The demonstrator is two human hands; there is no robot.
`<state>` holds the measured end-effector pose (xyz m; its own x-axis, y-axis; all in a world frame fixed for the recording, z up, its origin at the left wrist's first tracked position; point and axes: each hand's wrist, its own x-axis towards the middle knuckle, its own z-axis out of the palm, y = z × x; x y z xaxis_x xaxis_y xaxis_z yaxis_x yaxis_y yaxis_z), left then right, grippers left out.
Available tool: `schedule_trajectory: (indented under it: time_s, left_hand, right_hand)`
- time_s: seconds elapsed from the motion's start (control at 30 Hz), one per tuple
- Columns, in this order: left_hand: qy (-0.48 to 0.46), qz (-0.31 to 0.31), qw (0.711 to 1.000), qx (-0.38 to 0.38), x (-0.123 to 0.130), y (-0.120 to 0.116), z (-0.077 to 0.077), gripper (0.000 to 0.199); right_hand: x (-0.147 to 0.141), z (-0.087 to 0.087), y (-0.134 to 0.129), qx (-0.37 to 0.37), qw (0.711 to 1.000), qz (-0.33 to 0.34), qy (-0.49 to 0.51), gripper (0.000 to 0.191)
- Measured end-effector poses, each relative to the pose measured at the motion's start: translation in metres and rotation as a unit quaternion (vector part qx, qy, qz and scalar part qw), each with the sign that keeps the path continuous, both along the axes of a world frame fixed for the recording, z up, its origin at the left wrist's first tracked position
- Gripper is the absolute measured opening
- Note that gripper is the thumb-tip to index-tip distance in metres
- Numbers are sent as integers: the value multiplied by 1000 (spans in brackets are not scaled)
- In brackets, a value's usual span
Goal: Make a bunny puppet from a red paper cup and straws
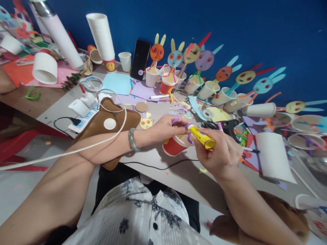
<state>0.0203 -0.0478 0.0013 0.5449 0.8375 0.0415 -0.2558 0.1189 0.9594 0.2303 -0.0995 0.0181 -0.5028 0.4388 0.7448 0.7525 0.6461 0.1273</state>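
Over a red and white paper cup, my left hand pinches a curled purple strip. My right hand is closed around a yellow glue stick, whose tip meets the purple strip near my left fingertips. Part of the cup is hidden behind both hands. A yellow paper face with ears lies left of my left hand. A round brown disc is behind it.
Cups with paper rabbit heads line the blue wall. A cup stack, phone, power strip with cables and a brown cushion are at left. Scissors, paper scraps and a white roll lie at right.
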Motion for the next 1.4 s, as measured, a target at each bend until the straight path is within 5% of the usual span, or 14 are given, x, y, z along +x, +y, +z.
schedule_trajectory:
  time_s: [0.33,0.63,0.93,1.23,1.4]
  left_hand:
    - [-39,3,999,-33,5,6,-12,38]
    - [14,13,1000,-3,-1,-2,1,28]
    - [-3,17,1000,7,1,0,-1,21]
    - [23,22,999,40,-1,-3,3,26]
    - [15,34,999,27,-1,-5,4,26]
  right_hand:
    - [-5,-1,-1,11,1000,4,29,28]
    - [6,1,10,56,993,-57,84,22]
    - [-3,6,1,41,997,69,-6,21]
    - [7,-1,10,21,999,-34,33,28]
    - [8,4,8,44,994,-15,97,29]
